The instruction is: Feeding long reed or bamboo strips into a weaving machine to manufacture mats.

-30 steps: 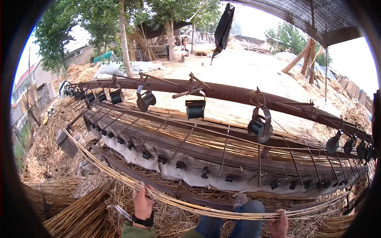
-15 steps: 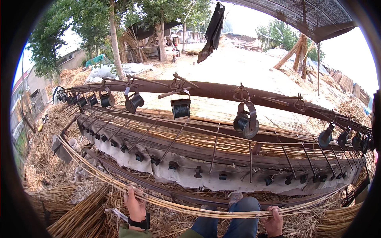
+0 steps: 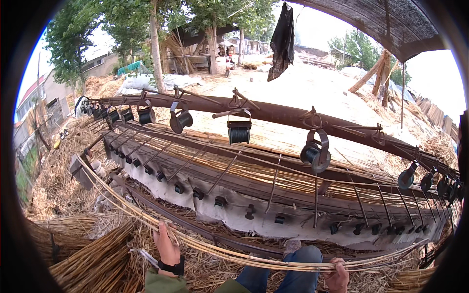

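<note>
A thin bunch of long tan reeds (image 3: 293,266) stretches across in front of my knees, bowed by the lens. My left hand (image 3: 167,248), with a black band at the wrist, is closed around it on the left. Farther right, my right hand (image 3: 337,276) pinches the same bunch between thumb and fingers. Beyond the reeds stands a long mat-weaving frame with a brown top pole (image 3: 278,116). Spools of dark cord hang from that pole, among them a middle spool (image 3: 239,133) and a larger one (image 3: 316,155). Smaller dark spools (image 3: 220,201) hang along the frame's near side, before a pale sheet (image 3: 234,216).
Thin rods (image 3: 273,183) slope across the frame over laid reeds. A lower brown rail (image 3: 195,228) runs between my hands and the frame. Reed bundles (image 3: 93,254) lie at lower left, over loose straw. A dark cloth (image 3: 282,44) hangs beyond the pole; dark netting (image 3: 405,24) is overhead.
The view has shifted, so the frame and background sit farther right and slightly lower. Both hands keep their hold on the reeds, which have barely moved in the picture.
</note>
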Motion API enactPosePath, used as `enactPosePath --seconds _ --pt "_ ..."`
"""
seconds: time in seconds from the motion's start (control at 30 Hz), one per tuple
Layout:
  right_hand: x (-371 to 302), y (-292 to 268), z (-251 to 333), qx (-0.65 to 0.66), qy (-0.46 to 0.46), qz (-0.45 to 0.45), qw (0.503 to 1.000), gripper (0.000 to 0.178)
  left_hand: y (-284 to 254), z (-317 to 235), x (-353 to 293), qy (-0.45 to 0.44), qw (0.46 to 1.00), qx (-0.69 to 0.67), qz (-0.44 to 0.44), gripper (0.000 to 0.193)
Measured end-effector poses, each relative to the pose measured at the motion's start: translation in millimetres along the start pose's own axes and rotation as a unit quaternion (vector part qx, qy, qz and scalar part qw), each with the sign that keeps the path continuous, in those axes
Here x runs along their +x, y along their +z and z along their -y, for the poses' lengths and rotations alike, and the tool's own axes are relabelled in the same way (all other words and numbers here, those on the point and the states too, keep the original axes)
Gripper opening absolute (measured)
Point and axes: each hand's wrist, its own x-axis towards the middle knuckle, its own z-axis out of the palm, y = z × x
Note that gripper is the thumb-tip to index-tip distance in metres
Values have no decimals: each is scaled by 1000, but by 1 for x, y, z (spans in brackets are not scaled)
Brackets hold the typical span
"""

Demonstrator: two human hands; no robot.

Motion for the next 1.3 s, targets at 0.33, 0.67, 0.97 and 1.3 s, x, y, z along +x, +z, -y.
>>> enactPosePath --seconds 0.33,0.67,0.97,1.3 --pt "2 2 -3 -27 -6 -28 999 23 -16 12 12 -5 1000 0 -9 20" --pt "1 18 1 -47 -10 -8 999 20 -21 15 23 -4 999 19 -26 18" --pt "8 15 -9 -48 -6 11 999 15 -27 8 26 45 997 -9 -56 25" --pt "4 23 -7 -88 -43 75 992 14 -29 0 25 33 999 12 -34 23"
